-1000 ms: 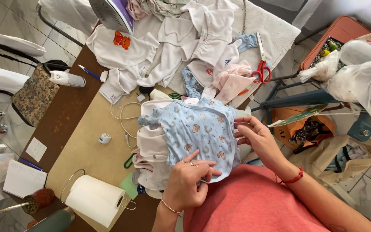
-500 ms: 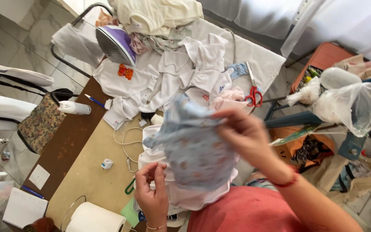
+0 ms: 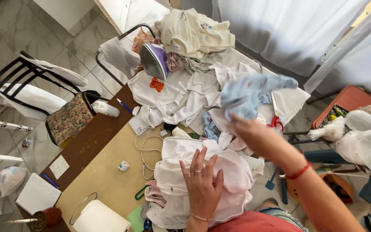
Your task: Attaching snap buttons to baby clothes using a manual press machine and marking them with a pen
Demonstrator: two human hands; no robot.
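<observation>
My right hand (image 3: 252, 135) is raised over the table and grips a small light-blue printed baby garment (image 3: 250, 94), which is blurred in mid-air. My left hand (image 3: 202, 180) lies flat, fingers spread, on a pile of pale pink baby clothes (image 3: 232, 172) at the table's near edge. Behind them a heap of white baby clothes (image 3: 181, 94) covers an ironing board. A purple and white iron (image 3: 153, 60) stands at the far end of the board.
Red-handled scissors (image 3: 275, 122) lie on the board. The wooden table (image 3: 99, 172) holds a white cable, a small white spool, a paper towel roll (image 3: 97, 217), a notepad and pens. Chairs stand left; bags and an orange stool right.
My right hand has lifted the blue garment off the pile and swung it up and away to the right. My left hand has moved onto the pink pile and pressed flat.
</observation>
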